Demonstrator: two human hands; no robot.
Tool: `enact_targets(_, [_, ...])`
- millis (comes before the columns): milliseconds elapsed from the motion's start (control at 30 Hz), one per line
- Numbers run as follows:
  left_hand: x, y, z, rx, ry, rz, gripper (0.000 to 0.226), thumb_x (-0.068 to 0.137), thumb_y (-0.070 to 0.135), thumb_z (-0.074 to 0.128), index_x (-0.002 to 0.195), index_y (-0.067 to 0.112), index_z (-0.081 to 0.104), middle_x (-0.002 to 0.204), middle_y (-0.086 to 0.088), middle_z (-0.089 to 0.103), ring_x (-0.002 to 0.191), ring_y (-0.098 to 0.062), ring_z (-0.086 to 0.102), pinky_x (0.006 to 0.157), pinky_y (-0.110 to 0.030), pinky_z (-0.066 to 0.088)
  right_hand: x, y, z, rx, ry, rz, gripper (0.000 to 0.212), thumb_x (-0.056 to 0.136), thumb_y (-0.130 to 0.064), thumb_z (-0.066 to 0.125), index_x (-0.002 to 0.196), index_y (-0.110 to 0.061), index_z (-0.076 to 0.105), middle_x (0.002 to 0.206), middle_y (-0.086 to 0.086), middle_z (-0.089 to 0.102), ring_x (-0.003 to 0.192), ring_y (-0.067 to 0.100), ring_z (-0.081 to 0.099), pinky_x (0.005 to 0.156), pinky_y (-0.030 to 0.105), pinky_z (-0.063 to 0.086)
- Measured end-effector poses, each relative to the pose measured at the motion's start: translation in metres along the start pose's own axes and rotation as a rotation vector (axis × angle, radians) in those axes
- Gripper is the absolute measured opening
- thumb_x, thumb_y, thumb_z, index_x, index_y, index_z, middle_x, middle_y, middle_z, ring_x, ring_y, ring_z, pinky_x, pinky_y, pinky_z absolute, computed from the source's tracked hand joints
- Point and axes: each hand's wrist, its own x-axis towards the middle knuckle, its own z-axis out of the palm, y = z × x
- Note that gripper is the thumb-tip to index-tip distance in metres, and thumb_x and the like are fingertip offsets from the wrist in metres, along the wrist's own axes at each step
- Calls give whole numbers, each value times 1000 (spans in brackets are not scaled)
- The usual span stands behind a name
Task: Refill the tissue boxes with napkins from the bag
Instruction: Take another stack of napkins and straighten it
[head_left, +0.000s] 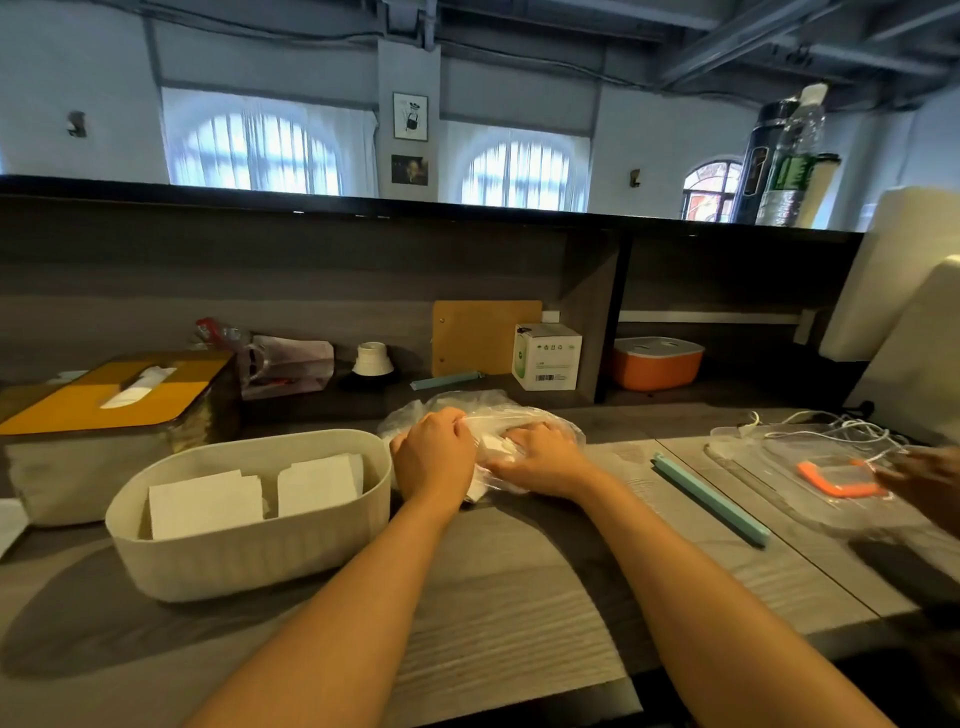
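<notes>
A clear plastic bag (483, 405) holding white napkins (493, 447) lies on the desk just right of an open cream tissue box (249, 551). Two stacks of white napkins (208, 504) sit inside that box. My left hand (434, 457) grips the bag's left side with curled fingers. My right hand (540, 460) reaches into the bag's opening, its fingers on the napkins and partly hidden by plastic. A second tissue box with a wooden lid (109, 395) stands at the far left, a tissue poking from its slot.
A teal sealing stick (711, 501) lies right of my hands. Another person's hand (930, 478) is at the right edge by clear bags, an orange item (836, 478) and white cables. A white carton (545, 356), an orange container (657, 364) and a small jar (371, 358) sit at the back.
</notes>
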Motion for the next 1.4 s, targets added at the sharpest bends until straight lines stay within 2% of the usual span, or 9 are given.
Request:
enact_targets(233, [7,-7,3,6,-3,-72,39,105,25,32,85,19,65,87,-2,61,90,-21,57,100,-39,39,-9,3,-7,422,24,-48,21,87,-42,69,99,-24,67,94,-2,69,89,15,64,75,29,53])
enact_targets(467, [13,-9,6,56,-21,-107,44,107,26,25,99,11,67,105,-9,64,95,-22,52,86,-31,27,-14,10,-26,971,292,106,19,89,-34,69,100,-19,66,99,5,69,93,24,66,79,39,57])
enact_targets(533, [17,-11,9,84,12,-102,45,107,28,25,102,11,67,108,-10,66,101,-23,55,98,-35,28,-13,16,-30,1130,380,185,21,89,-32,69,103,-19,62,105,5,67,97,24,65,87,44,56])
enact_targets(667, [13,2,10,-39,296,197,38,105,29,34,113,14,68,119,-4,66,123,-23,53,120,-43,13,-15,25,-36,1311,461,272,33,88,-34,70,116,-20,57,109,3,65,101,22,64,90,44,54])
enact_targets(767, [-7,32,3,-395,290,399,35,103,27,36,103,12,68,99,3,66,94,-11,58,92,-20,43,-17,27,-40,1386,474,259,40,86,-37,72,120,-21,58,117,5,66,107,26,64,97,50,51])
enact_targets(867, [-30,52,0,-812,-60,131,43,107,33,37,87,9,66,69,0,64,64,-6,60,63,-20,50,-19,26,-42,1509,464,207,42,83,-40,72,121,-23,61,120,6,67,108,26,64,97,50,51])
enact_targets(967, [-37,57,7,-960,-293,-145,53,102,51,36,108,10,67,93,-6,72,87,-16,69,81,-31,57,-21,25,-44,1645,368,118,46,81,-48,67,122,-29,59,125,7,64,109,25,62,85,40,56])
enact_targets(1133, [-34,52,4,-1235,-579,-200,77,78,72,57,138,26,50,132,0,62,122,-19,59,102,-40,48,-28,13,-42,1881,92,107,46,91,-42,58,131,-17,57,111,12,67,91,23,66,66,32,58])
enact_targets(1400, [-23,43,3,-1304,-369,-439,93,56,72,67,135,25,50,120,-6,66,109,-26,65,99,-52,51,-24,-8,-22,1545,-141,196,42,91,-47,60,126,-23,60,109,8,72,95,23,70,79,41,59])
